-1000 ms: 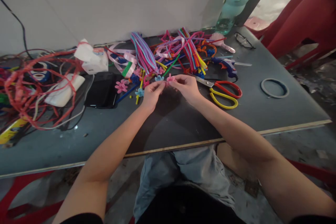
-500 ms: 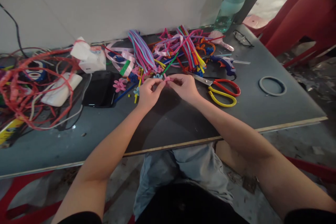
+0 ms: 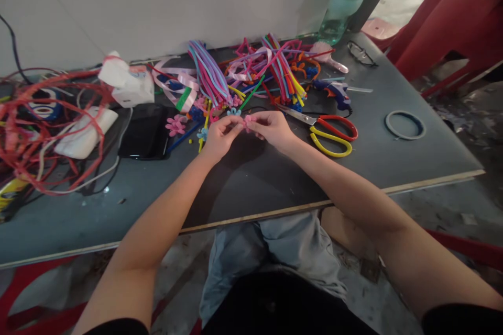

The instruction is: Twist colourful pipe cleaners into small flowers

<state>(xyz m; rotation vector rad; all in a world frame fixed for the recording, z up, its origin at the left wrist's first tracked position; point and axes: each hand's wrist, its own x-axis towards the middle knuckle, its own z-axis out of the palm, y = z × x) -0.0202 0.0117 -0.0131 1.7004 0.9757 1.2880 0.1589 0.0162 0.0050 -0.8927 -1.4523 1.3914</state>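
Between my fingertips is a small pink pipe cleaner (image 3: 247, 123), bent into a looped, flower-like shape and partly covered by the fingers. My left hand (image 3: 222, 137) pinches it from the left. From the right, my right hand (image 3: 273, 128) pinches it with thumb and forefinger. Just beyond the hands lies a light blue pipe-cleaner flower (image 3: 233, 111). A finished-looking pink flower (image 3: 175, 125) rests to the left, near a yellow pipe cleaner (image 3: 201, 144). Scissors (image 3: 332, 133) with one red and one yellow handle lie to the right of my right hand.
Behind the hands are bundles of pipe cleaners (image 3: 210, 73), ribbon (image 3: 186, 95) and a glue gun (image 3: 334, 93). A black phone (image 3: 144, 131), a tissue pack (image 3: 133, 86) and tangled red string (image 3: 27, 152) lie left. A grey ring (image 3: 404, 125) and a green bottle (image 3: 348, 0) are right.
The pink pipe cleaner has been turned between my fingertips, and its upright end no longer shows. My right fingers have curled a little more. The whole view has shifted slightly.
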